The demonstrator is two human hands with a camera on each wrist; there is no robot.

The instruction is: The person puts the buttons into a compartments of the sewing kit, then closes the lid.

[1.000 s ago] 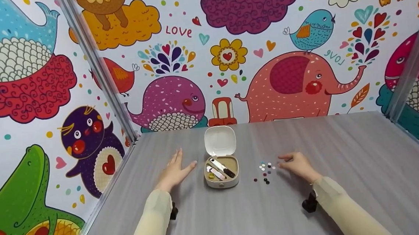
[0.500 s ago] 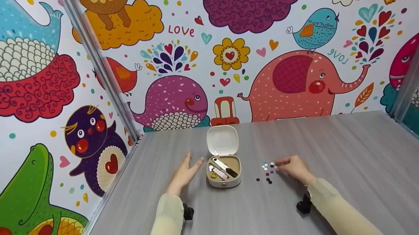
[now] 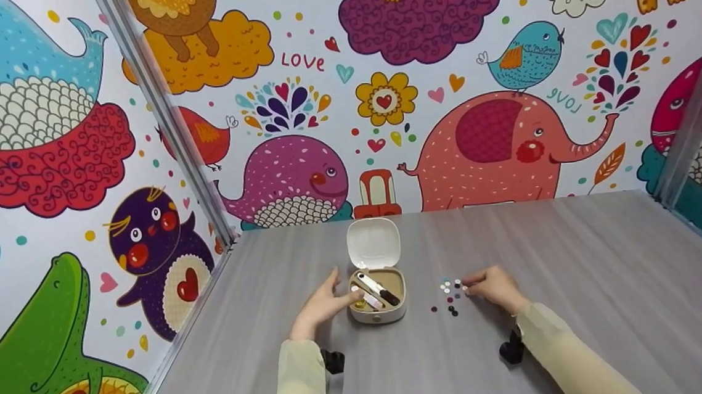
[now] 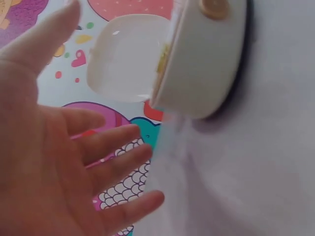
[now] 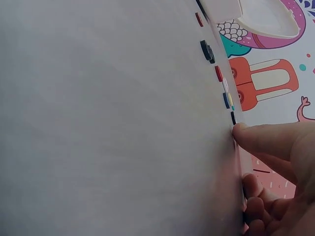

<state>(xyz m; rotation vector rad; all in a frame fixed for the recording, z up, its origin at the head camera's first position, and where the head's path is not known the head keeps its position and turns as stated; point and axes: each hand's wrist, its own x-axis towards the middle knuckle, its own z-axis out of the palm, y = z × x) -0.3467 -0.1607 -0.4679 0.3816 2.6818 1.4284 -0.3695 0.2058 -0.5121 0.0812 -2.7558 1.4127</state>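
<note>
Well, behind the box [image 3: 378,318] stands the large wall [image 3: 313,14], covered with bright animals and hearts. The grey table [image 3: 424,365] is under the box and reaches out on both its sides. The box itself is white, and its lid [image 3: 374,243] is raised at its back. Just to the left of the box is the left hand [image 3: 320,305]; its fingers are spread wide, and its thumb reaches to the left edge of the box, but I cannot tell if it touches. To the right of the box is the right hand [image 3: 494,286], with bent fingers and the tips close together. Inside the box lie a black and white tool [image 3: 377,288], a pinkish stick [image 3: 370,299] and a yellow thing [image 3: 360,304], too small to recognise. Between the box and the right hand lie the small buttons [image 3: 447,288], dark, red and light. One pale button [image 3: 465,290], farthest from the box, is at the right fingertips; whether they pinch it, I cannot tell.
</note>
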